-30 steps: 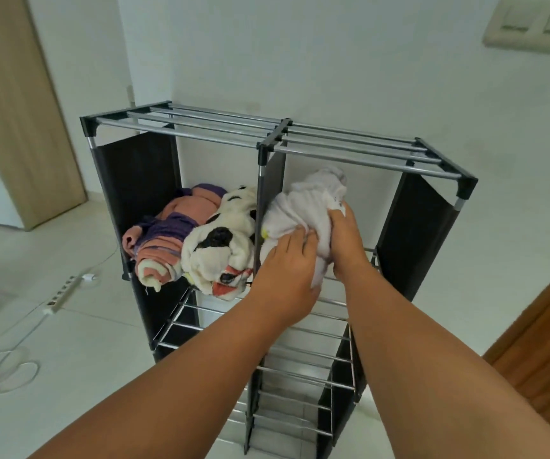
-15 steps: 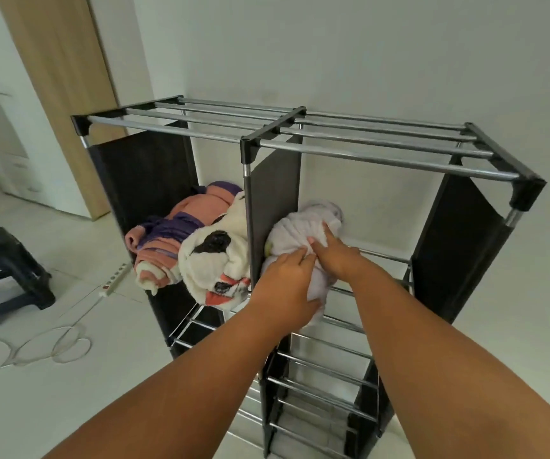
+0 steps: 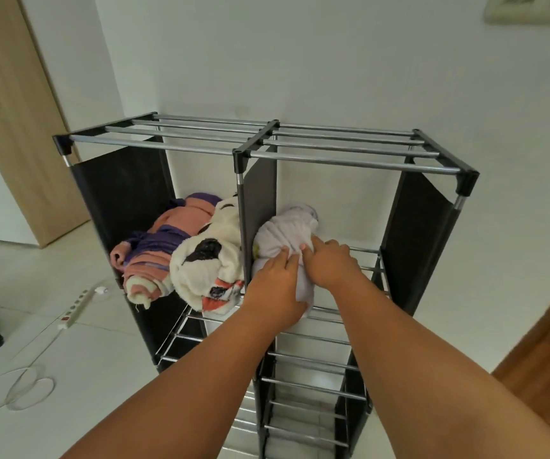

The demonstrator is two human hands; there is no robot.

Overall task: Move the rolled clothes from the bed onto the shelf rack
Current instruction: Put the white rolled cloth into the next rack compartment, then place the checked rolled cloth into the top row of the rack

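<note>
Hands of the person meet on one roll in the head view. The left hand (image 3: 275, 288) lies over the near end of the pale lilac rolled cloth (image 3: 285, 231), fingers curled down on it. The right hand (image 3: 328, 265) presses on the same roll from the right side, fingers bent into the fabric. Both hands have hold of this roll and of nothing else.

The roll lies on the upper tier of the black shelf rack with silver metal bars (image 3: 349, 162), in the right compartment, touching the dark fabric middle divider (image 3: 260, 193). Its near end hangs a little over the front bar. To the right of the roll the tier is bare bars as far as the black side panel (image 3: 416, 236), so much open room is there.

In the left compartment of the same tier lie two more rolls, side by side and touching: a pink and purple striped rolled garment (image 3: 154, 250) and a cream fluffy rolled garment with black patches (image 3: 207, 260), which leans on the divider. Both stick out past the front edge. So three rolls in all are on the rack.

Lower tiers, several of them, show only bars.

On the white floor at the left lie one white power strip (image 3: 75, 308) and its looped cable (image 3: 28, 389).
</note>
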